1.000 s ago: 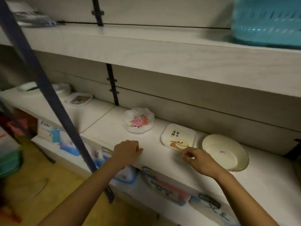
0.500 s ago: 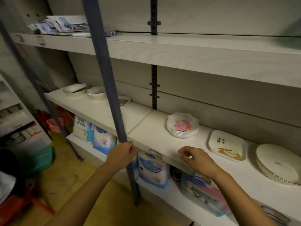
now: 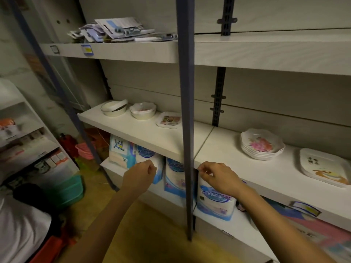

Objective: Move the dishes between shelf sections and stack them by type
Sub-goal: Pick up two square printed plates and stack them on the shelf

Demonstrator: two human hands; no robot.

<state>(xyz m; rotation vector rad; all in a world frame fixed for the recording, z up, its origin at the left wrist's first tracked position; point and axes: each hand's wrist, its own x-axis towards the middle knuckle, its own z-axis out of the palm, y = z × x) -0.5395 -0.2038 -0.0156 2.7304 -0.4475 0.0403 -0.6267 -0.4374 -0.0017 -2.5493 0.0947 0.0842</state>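
- Head view: the camera has swung left over the last second. The round cream dish that sat at the right has dropped out of frame, and the left shelf section now shows in full.
- Middle shelf [image 3: 152, 134], left section, centre left of the frame: a white bowl [image 3: 114, 110] with something round tilted inside it, a stack of scalloped bowls [image 3: 142, 112] just beside it, then a small square picture plate [image 3: 168, 120].
- Right section, right of the frame: a stack of floral plates [image 3: 262, 144] and a square printed plate [image 3: 324, 168], near each other but apart.
- The left grip [image 3: 139, 174] is clenched on nothing, hanging in front of the tissue packs [image 3: 173, 175] below the shelf.
- The right grip [image 3: 216, 177] is also curled and empty, at the shelf's front edge; I cannot tell whether it touches it.
- Both have drifted left and now sit either side of the blue post [image 3: 187, 111].
- My reading: no dish is picked up yet. The turn looks like a move toward the left section, probably to fetch a dish that matches a stack on the right.
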